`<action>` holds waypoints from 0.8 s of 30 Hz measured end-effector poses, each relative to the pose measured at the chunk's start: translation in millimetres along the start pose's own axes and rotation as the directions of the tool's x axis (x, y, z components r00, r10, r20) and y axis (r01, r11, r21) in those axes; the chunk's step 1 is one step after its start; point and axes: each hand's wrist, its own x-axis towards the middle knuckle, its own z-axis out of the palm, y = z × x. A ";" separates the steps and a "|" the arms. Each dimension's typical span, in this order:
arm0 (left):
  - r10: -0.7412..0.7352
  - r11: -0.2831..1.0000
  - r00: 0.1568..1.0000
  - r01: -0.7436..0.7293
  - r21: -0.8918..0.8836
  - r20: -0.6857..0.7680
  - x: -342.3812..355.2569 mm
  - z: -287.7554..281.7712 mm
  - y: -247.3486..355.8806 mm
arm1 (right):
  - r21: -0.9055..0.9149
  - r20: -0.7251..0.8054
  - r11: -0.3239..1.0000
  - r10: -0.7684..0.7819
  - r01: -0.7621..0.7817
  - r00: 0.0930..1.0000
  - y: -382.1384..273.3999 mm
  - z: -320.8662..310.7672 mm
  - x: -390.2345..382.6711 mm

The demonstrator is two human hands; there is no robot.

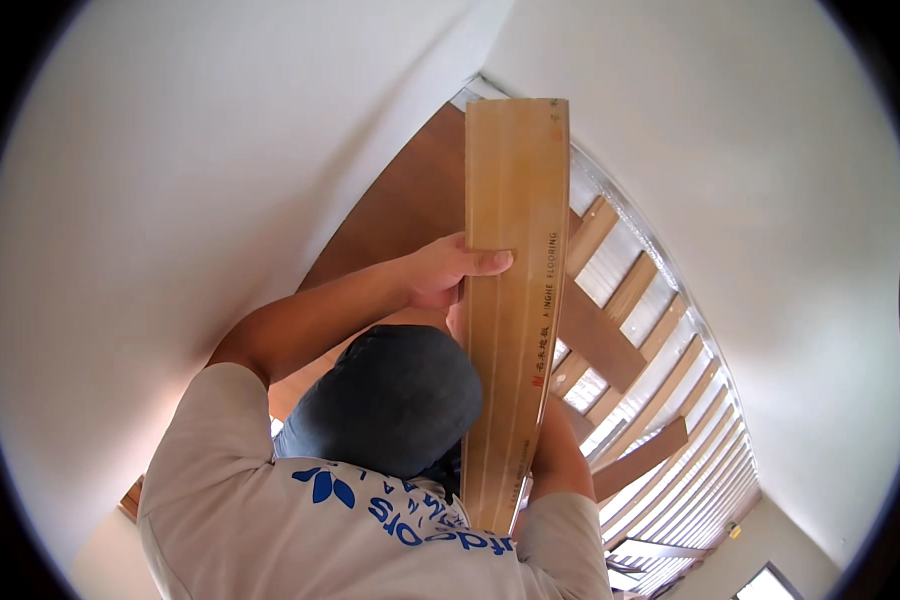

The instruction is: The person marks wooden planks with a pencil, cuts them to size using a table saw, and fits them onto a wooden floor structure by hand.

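Observation:
A long wooden floorboard (515, 190) stands upright close in front of me, its pale yellow-brown face with printed marks turned toward me. My left hand (448, 270) is closed on its left edge, the thumb lying across the face and the other fingers mostly hidden behind. My right arm (562, 455) reaches up on the board's right side and passes behind it, so the right hand and its fingers are hidden. My bent knee in dark trousers (390, 400) is beside the board, just below my left forearm.
Laid brown flooring (395, 195) covers the corner at the left. To the right run several wooden joists (635, 285) over silvery sheeting. A brown plank (602, 340) and another loose plank (642, 460) lie across them. White walls (240, 130) close in on both sides.

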 end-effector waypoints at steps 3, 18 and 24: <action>0.015 1.000 1.000 -0.015 0.015 -0.011 6.5 10.5 -2.7 | -0.365 -0.104 0.895 -0.313 0.257 0.944 -22.6 -22.3 -18.5; 0.063 0.985 0.997 -0.068 0.156 0.033 -9.1 66.4 11.2 | -0.715 -0.112 0.538 -0.719 0.447 0.686 -305.2 12.3 -217.3; 0.101 0.980 0.993 -0.111 0.167 0.066 -17.2 77.9 8.9 | -0.738 -0.137 0.528 -0.727 0.420 0.673 -307.2 20.4 -238.0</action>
